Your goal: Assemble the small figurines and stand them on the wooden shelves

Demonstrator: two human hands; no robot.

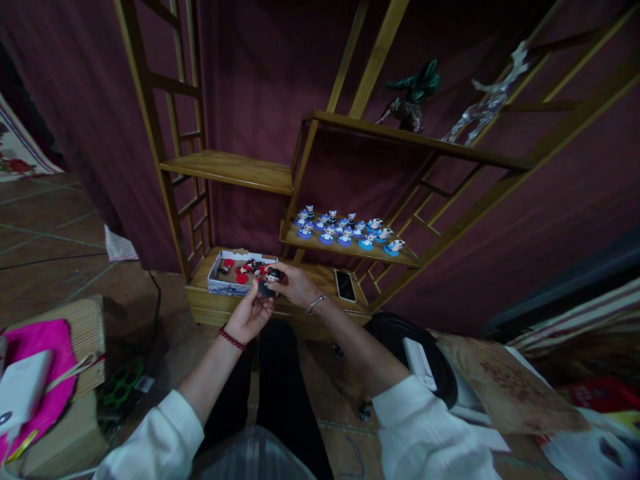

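Both hands meet around a small dark-haired figurine (273, 274) on a round black base (265, 289). My left hand (247, 316) grips the base from below, fingers curled at its edge. From the right, my right hand (296, 285) pinches the figurine's upper part. Just behind them sits an open cardboard box (226, 287) on the low shelf, holding several figurines with red bases (242, 278), some lying on their sides. Part of the box's right end is hidden by my hands.
Rows of small figurines on blue and purple bases (327, 238) stand on the middle shelf (320, 249). A phone (345, 285) lies right of the box. Higher up are a green statue (417, 93) and a clear deer-like ornament (487, 103). A stool with a white device (25, 387) is at left.
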